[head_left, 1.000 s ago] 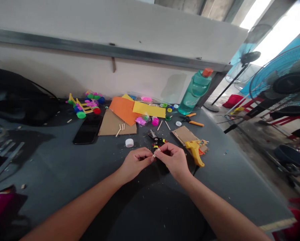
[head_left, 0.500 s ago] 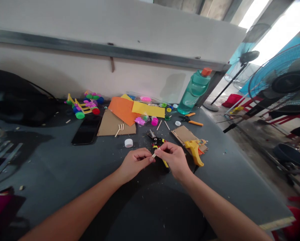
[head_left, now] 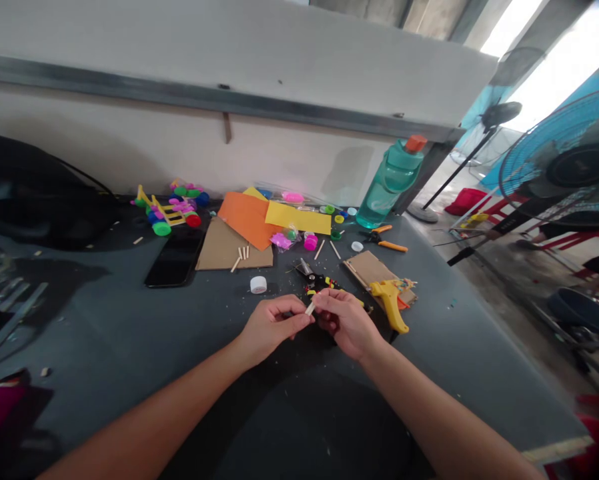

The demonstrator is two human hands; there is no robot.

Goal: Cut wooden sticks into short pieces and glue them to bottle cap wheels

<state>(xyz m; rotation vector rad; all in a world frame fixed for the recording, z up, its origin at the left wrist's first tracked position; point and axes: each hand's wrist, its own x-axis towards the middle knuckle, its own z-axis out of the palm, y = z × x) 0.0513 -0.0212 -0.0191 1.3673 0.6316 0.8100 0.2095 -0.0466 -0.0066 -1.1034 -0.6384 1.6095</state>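
Observation:
Between my two hands is a short pale wooden stick (head_left: 310, 309); whether it is one piece or two side by side I cannot tell. My left hand (head_left: 274, 327) pinches its lower end between thumb and fingers. At the upper end, the fingertips of my right hand (head_left: 348, 323) are closed on it. Just behind my hands lie pliers (head_left: 310, 277) with black and yellow handles, partly hidden by the right hand. A white bottle cap (head_left: 258, 285) sits beyond my left hand. Several short sticks (head_left: 243, 253) rest on a cardboard sheet (head_left: 214, 250).
A yellow glue gun (head_left: 392, 303) leans on cardboard (head_left: 367, 267) to the right. Orange-handled pliers (head_left: 392, 246) and a teal bottle (head_left: 389, 180) stand farther back. Left are a phone (head_left: 172, 260) and a small toy car (head_left: 167, 213). A fan (head_left: 574, 163) is beyond the table.
The right hand has turned slightly, its lower fingers now covering more of the pliers' handles. The stick stays pinched between both hands, and the view has shifted a little.

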